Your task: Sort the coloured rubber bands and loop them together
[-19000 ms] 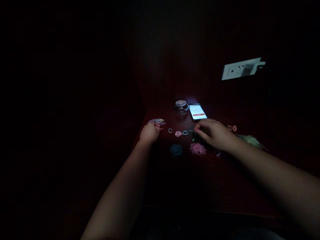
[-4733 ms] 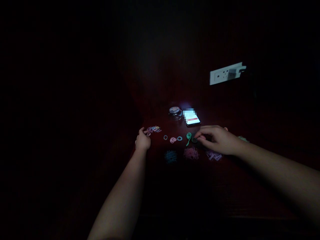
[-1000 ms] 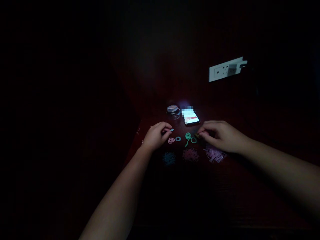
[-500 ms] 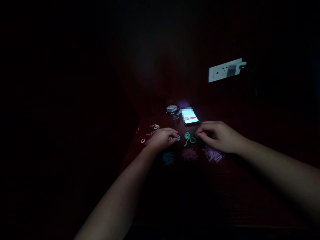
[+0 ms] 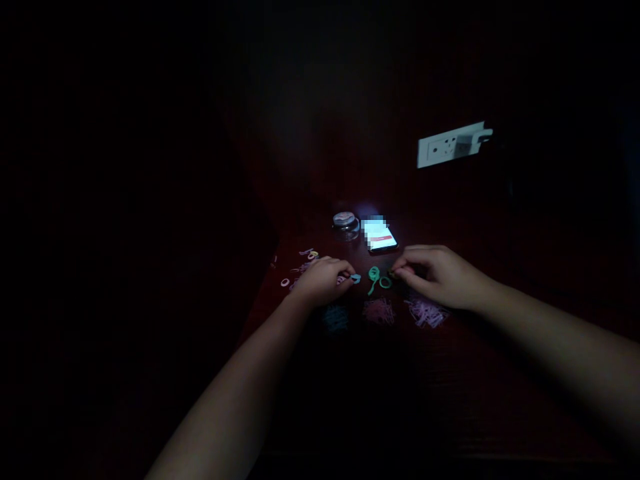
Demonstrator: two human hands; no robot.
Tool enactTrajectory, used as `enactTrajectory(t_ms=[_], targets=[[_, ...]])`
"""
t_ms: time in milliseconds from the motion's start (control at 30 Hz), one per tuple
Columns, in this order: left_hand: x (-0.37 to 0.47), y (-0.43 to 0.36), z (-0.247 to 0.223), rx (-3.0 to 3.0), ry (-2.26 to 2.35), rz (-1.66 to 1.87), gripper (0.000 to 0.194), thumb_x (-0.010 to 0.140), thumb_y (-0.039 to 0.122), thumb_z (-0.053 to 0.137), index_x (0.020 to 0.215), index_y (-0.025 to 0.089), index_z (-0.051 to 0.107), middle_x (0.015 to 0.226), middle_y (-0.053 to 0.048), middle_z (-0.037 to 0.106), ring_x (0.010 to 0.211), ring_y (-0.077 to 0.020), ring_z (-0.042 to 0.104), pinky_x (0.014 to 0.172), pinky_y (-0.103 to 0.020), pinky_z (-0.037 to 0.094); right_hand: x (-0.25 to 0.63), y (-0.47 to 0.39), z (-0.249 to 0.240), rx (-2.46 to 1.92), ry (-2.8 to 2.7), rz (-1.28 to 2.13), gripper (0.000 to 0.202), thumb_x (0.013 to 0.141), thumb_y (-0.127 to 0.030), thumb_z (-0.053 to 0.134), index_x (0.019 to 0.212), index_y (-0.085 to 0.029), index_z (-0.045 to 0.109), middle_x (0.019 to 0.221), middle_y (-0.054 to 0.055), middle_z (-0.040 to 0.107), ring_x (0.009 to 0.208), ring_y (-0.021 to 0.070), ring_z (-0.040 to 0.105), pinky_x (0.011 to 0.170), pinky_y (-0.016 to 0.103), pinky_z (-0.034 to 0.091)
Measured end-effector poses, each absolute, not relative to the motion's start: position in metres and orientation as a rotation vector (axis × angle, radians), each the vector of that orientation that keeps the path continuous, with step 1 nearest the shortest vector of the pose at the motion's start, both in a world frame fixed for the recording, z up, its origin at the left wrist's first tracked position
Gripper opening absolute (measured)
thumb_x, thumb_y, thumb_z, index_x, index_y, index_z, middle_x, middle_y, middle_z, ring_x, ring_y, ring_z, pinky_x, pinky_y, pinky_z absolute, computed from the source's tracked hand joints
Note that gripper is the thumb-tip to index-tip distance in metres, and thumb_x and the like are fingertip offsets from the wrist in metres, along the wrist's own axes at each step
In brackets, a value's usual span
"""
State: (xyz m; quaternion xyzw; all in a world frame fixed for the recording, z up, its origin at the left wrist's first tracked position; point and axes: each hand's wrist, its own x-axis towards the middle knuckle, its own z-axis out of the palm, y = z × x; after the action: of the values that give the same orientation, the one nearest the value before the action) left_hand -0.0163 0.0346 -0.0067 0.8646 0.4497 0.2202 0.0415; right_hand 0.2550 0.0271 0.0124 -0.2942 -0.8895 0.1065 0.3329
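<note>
Two hands over the dark table point(image 5: 425, 393). Left hand point(image 5: 319, 283) has come in from the mixed bands point(image 5: 303, 268) by the left edge to the blue rings point(image 5: 355, 279), so blue seems to be joining blue. Its thumb and fingertips nearly meet there; cannot tell whether a band is gripped or released. Right hand point(image 5: 443, 275) keeps its place, fingertips together at a small olive thing point(image 5: 391, 273); grip unclear. Green rings point(image 5: 374, 274) lie between. Jar point(image 5: 346, 227) and phone point(image 5: 383, 237) stand towards the far edge.
</note>
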Motion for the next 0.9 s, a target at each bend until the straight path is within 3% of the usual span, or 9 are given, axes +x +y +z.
enactTrajectory(t_ms=[300, 433, 533, 700, 900], targets=[[-0.01, 0.034, -0.006, 2.69, 1.349, 0.615, 0.018, 0.084, 0.034, 0.063, 0.098, 0.025, 0.07, 0.096, -0.004, 0.072, 0.092, -0.0228, 0.063, 0.088, -0.034, 0.046, 0.256, 0.03, 0.009, -0.793, -2.331, 0.316, 0.014, 0.084, -0.027, 0.057, 0.087, -0.019, 0.068, 0.076, 0.003, 0.065, 0.066, 0.0154, 0.058, 0.062, 0.029, 0.042], [-0.024, 0.041, -0.012, 2.582, 1.65, 0.728, 0.033, 0.082, 0.043, 0.063, 0.108, 0.023, 0.068, 0.115, -0.01, 0.068, 0.111, -0.0301, 0.057, 0.099, -0.043, 0.041, 0.257, 0.03, 0.009, -0.793, -2.327, 0.317, 0.016, 0.086, -0.028, 0.056, 0.084, -0.019, 0.068, 0.075, 0.004, 0.065, 0.067, 0.0159, 0.058, 0.063, 0.029, 0.043], [-0.043, 0.049, -0.02, 2.359, 1.969, 0.756, 0.047, 0.085, 0.047, 0.059, 0.122, 0.019, 0.062, 0.138, -0.016, 0.054, 0.131, -0.0372, 0.042, 0.106, -0.054, 0.033, 0.257, 0.03, 0.008, -0.789, -2.33, 0.317, 0.016, 0.087, -0.029, 0.055, 0.085, -0.019, 0.068, 0.076, 0.004, 0.065, 0.068, 0.0159, 0.058, 0.064, 0.03, 0.043], [-0.061, 0.056, -0.028, 2.175, 2.086, 0.514, 0.044, 0.094, 0.043, 0.04, 0.132, 0.025, 0.053, 0.155, -0.005, 0.036, 0.144, -0.0284, 0.027, 0.115, -0.055, 0.022, 0.257, 0.032, 0.007, -0.805, -2.336, 0.307, 0.015, 0.087, -0.029, 0.055, 0.084, -0.02, 0.067, 0.076, 0.003, 0.064, 0.066, 0.0153, 0.057, 0.063, 0.029, 0.042], [-0.058, 0.056, -0.026, 2.166, 2.161, 0.457, 0.044, 0.094, 0.045, 0.039, 0.131, 0.025, 0.053, 0.149, -0.006, 0.045, 0.141, -0.0264, 0.033, 0.114, -0.056, 0.024, 0.257, 0.032, 0.006, -0.827, -2.329, 0.305, 0.016, 0.087, -0.031, 0.055, 0.084, -0.02, 0.067, 0.075, 0.003, 0.064, 0.066, 0.0158, 0.057, 0.062, 0.03, 0.042]])
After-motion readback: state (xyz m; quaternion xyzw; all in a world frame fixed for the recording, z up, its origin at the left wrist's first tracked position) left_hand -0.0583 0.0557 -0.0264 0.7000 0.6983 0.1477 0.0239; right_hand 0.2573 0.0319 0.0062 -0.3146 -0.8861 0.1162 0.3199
